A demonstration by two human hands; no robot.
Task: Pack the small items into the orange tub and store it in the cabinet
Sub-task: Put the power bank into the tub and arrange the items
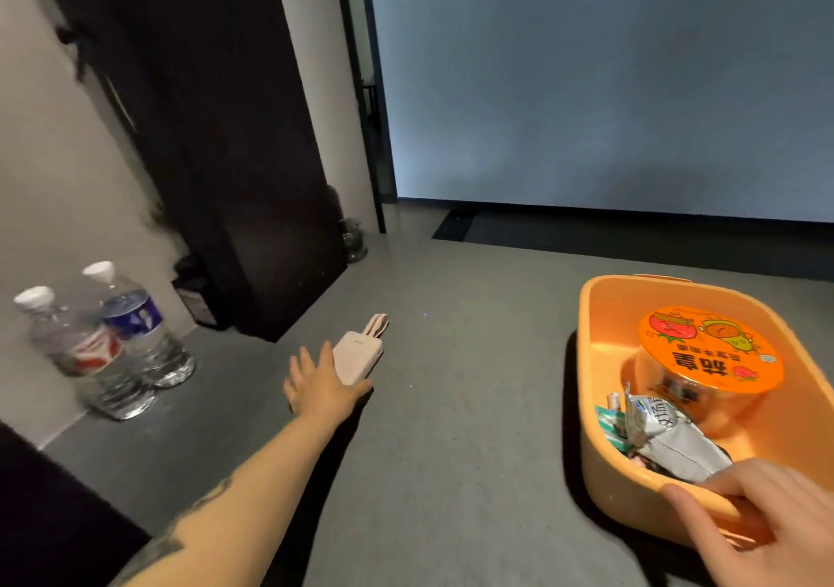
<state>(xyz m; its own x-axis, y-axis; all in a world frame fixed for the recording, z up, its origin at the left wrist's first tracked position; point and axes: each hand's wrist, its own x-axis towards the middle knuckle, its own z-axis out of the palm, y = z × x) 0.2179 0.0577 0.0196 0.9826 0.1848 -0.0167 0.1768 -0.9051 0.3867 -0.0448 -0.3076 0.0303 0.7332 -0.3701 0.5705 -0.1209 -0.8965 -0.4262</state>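
Note:
The orange tub (600, 388) sits on the grey surface at the right. Inside it are an instant-noodle cup with an orange lid (711, 349), a silver snack packet (672, 440) and a small green packet (607, 424). My right hand (762, 523) grips the tub's near rim, thumb on the outside and fingers over the edge. A pale pink power bank (359, 356) with a looped strap lies on the surface at the middle left. My left hand (320, 383) reaches out with fingers spread and touches the power bank's near end.
Two clear water bottles (108, 338) with white caps stand at the left against the wall. A tall dark panel (234, 144) rises behind them. A small glass jar (354, 236) sits at its far corner. A pale wall lies beyond the surface's far edge.

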